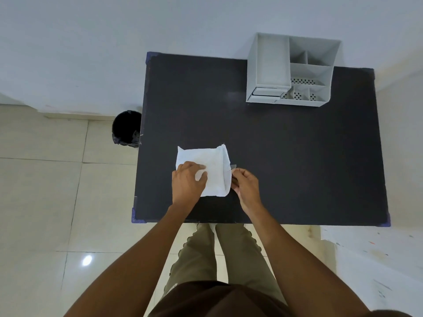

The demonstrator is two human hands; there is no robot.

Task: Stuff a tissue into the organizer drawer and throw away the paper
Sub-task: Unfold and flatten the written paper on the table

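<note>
A white tissue [212, 165] lies spread on the near left part of the black table [286, 156], with its right edge curled upward. My left hand [187, 181] rests on its lower left part, thumb and fingers pinching a fold. My right hand [246, 185] pinches the tissue's raised right edge, where a thin greyish strip shows at the fingertips. The grey desk organizer [290, 69] stands at the table's far right, with its small drawer [266, 93] at the lower left front. I cannot tell whether the drawer is pulled out.
A black bin [127, 129] lined with a dark bag stands on the tiled floor just off the table's left edge. A white surface with paint marks [377, 259] sits at the right, near my legs. A pale wall runs behind the table.
</note>
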